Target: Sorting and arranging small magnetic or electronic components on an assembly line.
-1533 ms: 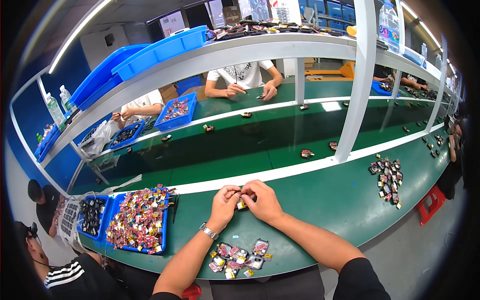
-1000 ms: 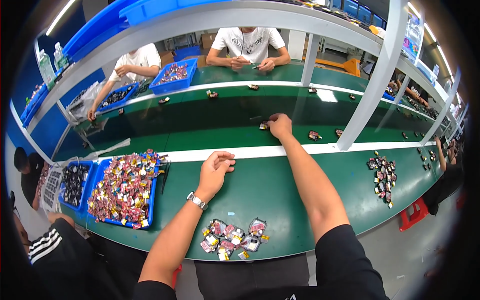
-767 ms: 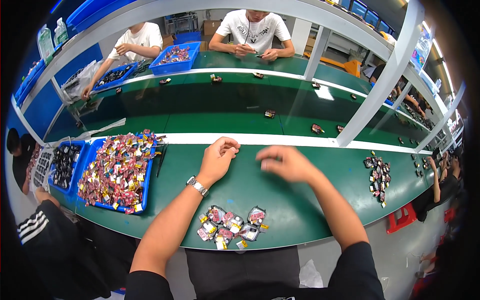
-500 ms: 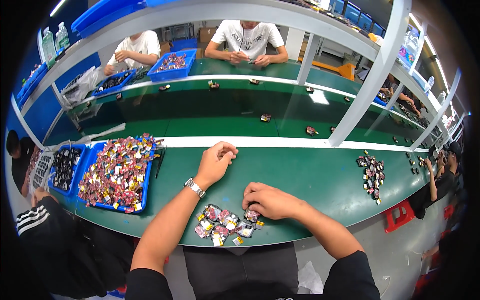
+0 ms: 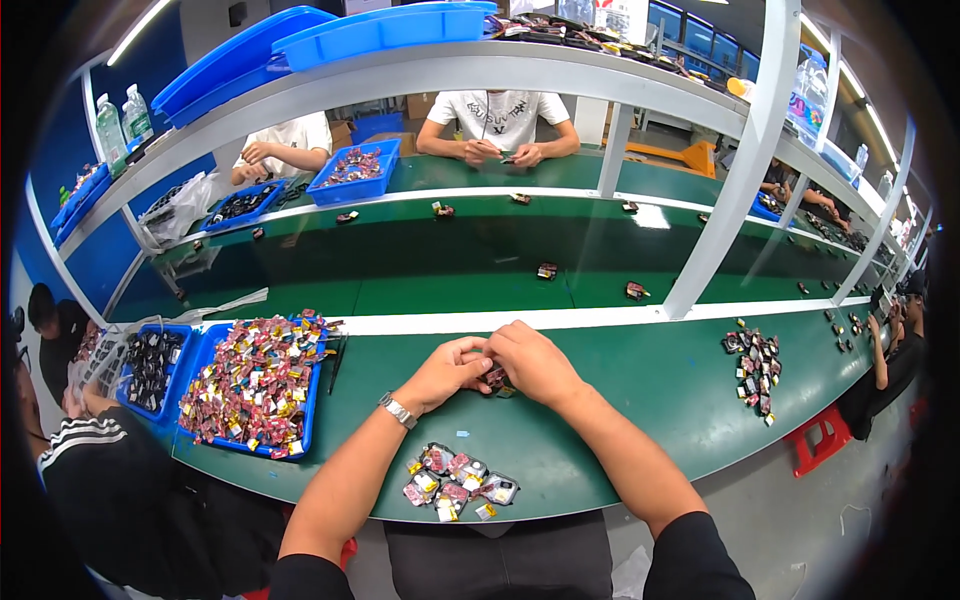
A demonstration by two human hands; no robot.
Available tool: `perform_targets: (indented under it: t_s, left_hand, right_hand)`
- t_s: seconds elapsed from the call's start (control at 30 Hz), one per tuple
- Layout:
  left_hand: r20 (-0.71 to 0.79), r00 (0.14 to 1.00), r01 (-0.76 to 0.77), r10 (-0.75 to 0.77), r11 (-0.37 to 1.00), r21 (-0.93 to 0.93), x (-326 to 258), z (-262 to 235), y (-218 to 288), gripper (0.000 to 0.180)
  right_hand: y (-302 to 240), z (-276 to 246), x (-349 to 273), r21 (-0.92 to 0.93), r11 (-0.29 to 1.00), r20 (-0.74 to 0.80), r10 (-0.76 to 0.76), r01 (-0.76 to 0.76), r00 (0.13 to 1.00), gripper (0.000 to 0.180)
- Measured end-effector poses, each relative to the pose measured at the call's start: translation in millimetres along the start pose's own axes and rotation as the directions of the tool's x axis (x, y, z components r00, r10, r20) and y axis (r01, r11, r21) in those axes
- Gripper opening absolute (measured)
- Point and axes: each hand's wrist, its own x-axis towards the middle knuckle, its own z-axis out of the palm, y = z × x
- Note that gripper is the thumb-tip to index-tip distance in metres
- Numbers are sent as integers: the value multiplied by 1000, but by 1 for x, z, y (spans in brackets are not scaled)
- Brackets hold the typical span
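Above the green worktop, my left hand (image 5: 445,374) and my right hand (image 5: 537,362) meet, fingers closed around one small electronic assembly (image 5: 495,378). It shows a reddish circuit board and a dark casing; my fingers cover most of it. Closer to my body lies a group of similar assemblies (image 5: 452,490), black casings with reddish boards and yellow-and-white pieces. To the left of my hands, loose reddish boards with yellow-and-white pieces (image 5: 255,380) are heaped in a blue tray (image 5: 312,405).
Black casings (image 5: 150,368) fill another blue tray at the left. More assemblies (image 5: 755,370) form a cluster on the right. A white rail (image 5: 400,324) and a slanted post (image 5: 735,160) stand beyond my hands. Other people work opposite and on both sides.
My right hand has picked up an assembly from the near group and carried it forward to my left hand. Both hands now hold it. The view has shifted slightly.
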Motion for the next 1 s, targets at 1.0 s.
perform_targets:
  t_s: [1.0]
  left_hand:
    - [-279,960,6,34,990,144,1,-7,-9,34]
  right_hand:
    - [17,22,-18,207,974,-126,-61,87,990,18]
